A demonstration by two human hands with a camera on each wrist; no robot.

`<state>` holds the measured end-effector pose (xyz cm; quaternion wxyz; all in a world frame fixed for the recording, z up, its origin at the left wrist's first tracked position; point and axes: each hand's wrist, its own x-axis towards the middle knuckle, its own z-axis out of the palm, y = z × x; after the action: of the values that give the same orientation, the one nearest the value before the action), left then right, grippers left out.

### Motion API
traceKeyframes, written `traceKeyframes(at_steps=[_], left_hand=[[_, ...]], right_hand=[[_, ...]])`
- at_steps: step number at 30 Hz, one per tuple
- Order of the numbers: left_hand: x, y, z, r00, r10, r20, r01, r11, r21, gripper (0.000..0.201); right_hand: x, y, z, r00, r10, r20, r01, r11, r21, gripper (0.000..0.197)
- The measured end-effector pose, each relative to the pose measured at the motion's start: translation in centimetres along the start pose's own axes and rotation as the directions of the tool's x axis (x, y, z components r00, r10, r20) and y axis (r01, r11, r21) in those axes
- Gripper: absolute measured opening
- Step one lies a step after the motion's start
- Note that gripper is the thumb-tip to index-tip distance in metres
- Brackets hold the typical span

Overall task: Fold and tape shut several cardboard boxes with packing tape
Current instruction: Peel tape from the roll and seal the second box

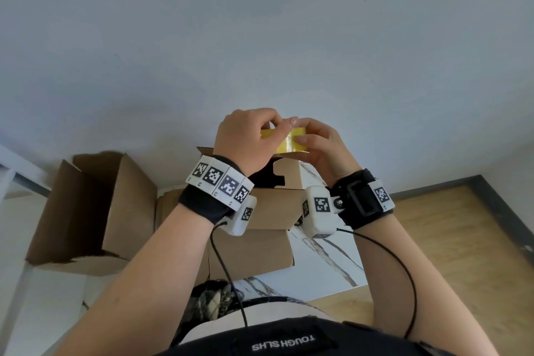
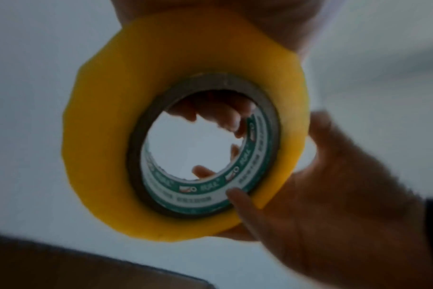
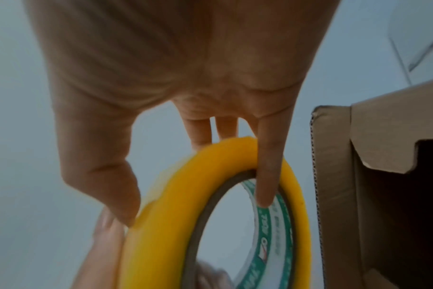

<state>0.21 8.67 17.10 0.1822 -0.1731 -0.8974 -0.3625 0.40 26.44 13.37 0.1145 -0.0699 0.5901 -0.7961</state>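
A yellow packing tape roll (image 1: 291, 140) with a green-and-white printed core is held up in front of me by both hands. My left hand (image 1: 257, 130) grips its left side, fingers curled over the top. My right hand (image 1: 307, 137) holds the right side, thumb on the outer tape face and one finger hooked into the core (image 3: 267, 187). In the left wrist view the roll (image 2: 106, 136) faces the camera, with fingers showing through its hole. Below the hands stands a brown cardboard box (image 1: 274, 211) with flaps partly up.
A second, larger cardboard box (image 1: 95, 211) lies open on its side to the left. The boxes rest on a white marble-pattern table (image 1: 323, 263). Wooden floor (image 1: 448, 240) lies to the right. Cables hang from both wristbands.
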Motion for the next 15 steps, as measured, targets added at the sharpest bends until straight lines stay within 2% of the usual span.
traceKeyframes(at_steps=[4,7,11,15], left_hand=[[0.0,-0.2,0.0,0.992,-0.1,-0.079,0.08,0.972,-0.221,0.047],[0.2,0.0,-0.3,0.992,-0.089,-0.084,0.072,0.98,-0.187,0.045],[0.4,-0.3,-0.4,0.995,-0.091,-0.049,0.082,0.982,-0.169,0.047],[0.2,-0.5,-0.1,0.995,-0.085,-0.047,0.076,0.983,-0.169,0.042]], right_hand=[[-0.2,0.1,-0.9,0.999,-0.019,-0.03,0.022,0.996,0.092,0.034],[0.0,-0.1,-0.7,0.999,-0.039,-0.036,0.041,0.996,0.075,0.03],[0.3,-0.8,0.0,0.997,-0.034,-0.068,0.032,0.999,-0.036,0.023],[0.6,-0.9,0.5,0.994,-0.047,-0.097,0.034,0.992,-0.125,0.029]])
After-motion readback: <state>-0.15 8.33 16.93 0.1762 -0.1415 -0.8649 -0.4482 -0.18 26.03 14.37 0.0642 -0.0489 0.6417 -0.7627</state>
